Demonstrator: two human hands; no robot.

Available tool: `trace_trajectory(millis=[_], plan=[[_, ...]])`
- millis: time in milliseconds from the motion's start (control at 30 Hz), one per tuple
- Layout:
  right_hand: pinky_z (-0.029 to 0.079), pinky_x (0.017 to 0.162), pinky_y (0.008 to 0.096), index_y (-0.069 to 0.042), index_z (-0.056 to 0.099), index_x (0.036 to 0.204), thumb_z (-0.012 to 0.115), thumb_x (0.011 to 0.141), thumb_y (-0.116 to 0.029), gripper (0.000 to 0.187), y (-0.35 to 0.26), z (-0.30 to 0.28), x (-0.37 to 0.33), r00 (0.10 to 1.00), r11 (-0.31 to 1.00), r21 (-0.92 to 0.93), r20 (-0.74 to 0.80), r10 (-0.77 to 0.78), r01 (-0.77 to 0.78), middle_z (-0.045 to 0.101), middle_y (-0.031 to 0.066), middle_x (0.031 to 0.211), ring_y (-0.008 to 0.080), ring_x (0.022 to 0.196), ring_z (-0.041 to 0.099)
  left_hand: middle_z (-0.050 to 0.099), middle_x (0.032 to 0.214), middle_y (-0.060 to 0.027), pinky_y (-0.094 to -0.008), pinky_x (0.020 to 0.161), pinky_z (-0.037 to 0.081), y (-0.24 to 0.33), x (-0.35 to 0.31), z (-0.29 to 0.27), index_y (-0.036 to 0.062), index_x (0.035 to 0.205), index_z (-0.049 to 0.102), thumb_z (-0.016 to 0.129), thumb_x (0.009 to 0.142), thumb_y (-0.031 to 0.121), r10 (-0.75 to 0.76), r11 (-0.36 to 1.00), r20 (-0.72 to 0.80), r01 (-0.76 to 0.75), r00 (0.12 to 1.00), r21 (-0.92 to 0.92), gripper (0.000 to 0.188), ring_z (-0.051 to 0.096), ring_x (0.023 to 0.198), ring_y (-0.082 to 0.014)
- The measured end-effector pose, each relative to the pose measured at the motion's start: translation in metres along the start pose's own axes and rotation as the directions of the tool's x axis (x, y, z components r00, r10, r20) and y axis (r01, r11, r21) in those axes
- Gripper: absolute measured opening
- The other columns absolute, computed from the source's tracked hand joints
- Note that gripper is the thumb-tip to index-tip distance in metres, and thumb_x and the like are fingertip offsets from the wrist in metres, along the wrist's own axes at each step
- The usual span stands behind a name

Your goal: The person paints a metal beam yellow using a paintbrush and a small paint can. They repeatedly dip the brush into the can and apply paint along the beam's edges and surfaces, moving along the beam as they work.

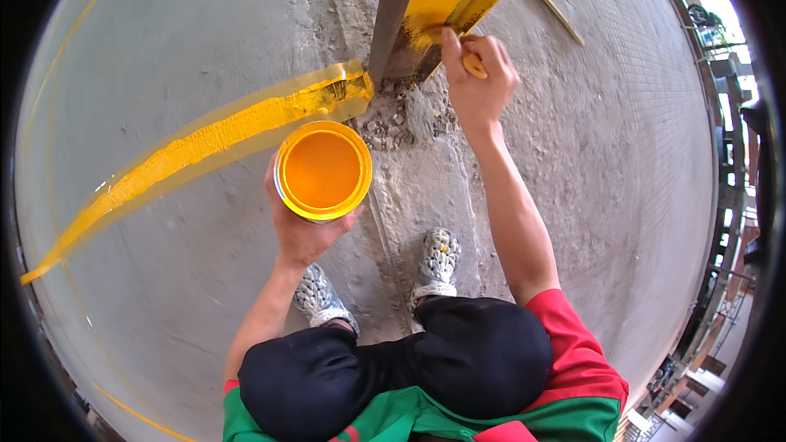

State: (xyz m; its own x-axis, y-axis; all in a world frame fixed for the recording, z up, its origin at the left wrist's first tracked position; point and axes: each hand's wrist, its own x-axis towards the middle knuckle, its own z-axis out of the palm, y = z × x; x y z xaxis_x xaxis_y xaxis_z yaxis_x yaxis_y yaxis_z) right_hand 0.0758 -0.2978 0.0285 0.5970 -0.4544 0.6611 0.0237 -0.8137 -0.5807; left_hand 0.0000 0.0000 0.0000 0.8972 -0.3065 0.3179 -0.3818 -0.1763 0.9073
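Observation:
My left hand (304,233) is wrapped round an open round can of paint (324,170), held upright in front of my knees. Orange-yellow paint shows inside, and the can's rim is coated yellow. In my right hand (481,82) is a paintbrush (475,65), gripped by its light wooden handle. Its bristles, partly hidden by my fingers, are against the lower part of a steel column (446,4). The column is yellow higher up, while its foot shows bare dark grey-brown metal with patchy yellow edges.
A yellow painted strip (196,143) edged with tape runs left from the column's foot. Loose gravel (389,127) lies round the base. A thin stick (553,10) rests on the concrete floor (589,155) at the upper right. My shoes (440,258) stand below the can.

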Motion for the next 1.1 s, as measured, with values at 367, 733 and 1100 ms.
trace_trajectory(millis=[367, 733, 1100], plan=[[0.061, 0.068, 0.0290, -0.004, 0.068, 0.094, 0.087, 0.083, -0.008, 0.023, -0.044, -0.052, 0.011, 0.847, 0.880, -0.132, -0.237, -0.476, 0.457, 0.071, 0.0129, 0.106, 0.0202, 0.082, 0.072, 0.046, 0.145, -0.0160, -0.0405, 0.115, 0.043, 0.006, -0.004, -0.005, 0.0032, 0.151, 0.024, 0.098, 0.066, 0.015, -0.043, 0.999, -0.042, 0.044, 0.998, 0.020, 0.113, 0.052, 0.134, -0.0276], [0.058, 0.058, 0.0383, -0.006, 0.063, 0.091, 0.072, 0.093, -0.011, 0.011, 0.029, 0.008, -0.052, 0.920, 0.953, -0.171, 0.349, -0.178, 0.249, 0.064, 0.0111, 0.090, 0.0227, 0.072, 0.067, 0.047, 0.145, -0.0172, -0.0411, 0.114, 0.043, 0.013, -0.001, -0.007, 0.0028, 0.152, 0.020, 0.097, 0.068, 0.010, 0.040, 0.998, -0.038, -0.042, 0.998, -0.040, 0.114, 0.053, 0.135, -0.0274], [0.058, 0.062, 0.0326, -0.004, 0.065, 0.089, 0.080, 0.086, -0.004, 0.016, -0.039, -0.058, 0.041, 0.797, 0.805, -0.246, -0.159, -0.583, 0.540, 0.071, 0.0121, 0.092, 0.0228, 0.076, 0.070, 0.046, 0.147, -0.0168, -0.0433, 0.118, 0.039, 0.006, -0.005, -0.002, 0.0003, 0.152, 0.026, 0.098, 0.061, 0.019, -0.043, 0.996, -0.119, 0.032, 0.992, -0.088, 0.117, 0.051, 0.136, -0.0294]])
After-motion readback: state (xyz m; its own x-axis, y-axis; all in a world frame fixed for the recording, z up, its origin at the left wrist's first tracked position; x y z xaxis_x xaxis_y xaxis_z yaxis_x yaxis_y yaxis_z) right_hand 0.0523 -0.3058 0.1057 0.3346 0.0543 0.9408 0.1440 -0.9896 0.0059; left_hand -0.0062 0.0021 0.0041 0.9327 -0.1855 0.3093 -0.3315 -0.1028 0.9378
